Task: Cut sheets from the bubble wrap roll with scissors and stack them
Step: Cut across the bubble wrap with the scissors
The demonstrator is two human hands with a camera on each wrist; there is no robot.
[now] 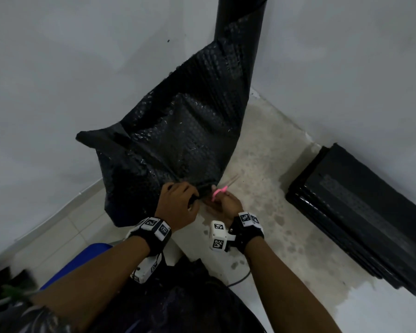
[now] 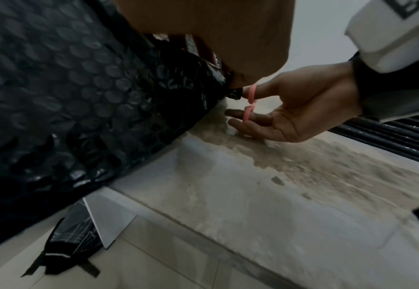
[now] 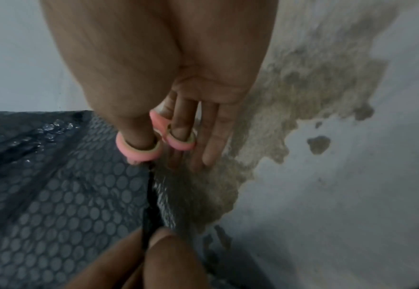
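A black bubble wrap roll (image 1: pixel 240 27) stands upright in the wall corner, and its loose sheet (image 1: pixel 178 140) drapes down toward me. My left hand (image 1: pixel 178 203) pinches the sheet's near edge (image 3: pixel 151 219). My right hand (image 1: pixel 226 203) holds pink-handled scissors (image 1: pixel 217 191), thumb and a finger through the loops (image 3: pixel 139 150), blades pointing away along the sheet's right edge. In the left wrist view the pink loops (image 2: pixel 251 103) sit on the right hand's fingers (image 2: pixel 243 117) beside the bubble wrap (image 2: pixel 79 97).
A stack of cut black sheets (image 1: pixel 360 212) lies on the stained floor (image 1: pixel 274 164) at the right by the wall. A black bag (image 2: pixel 72 246) lies on the tiles near my left. White walls close in behind the roll.
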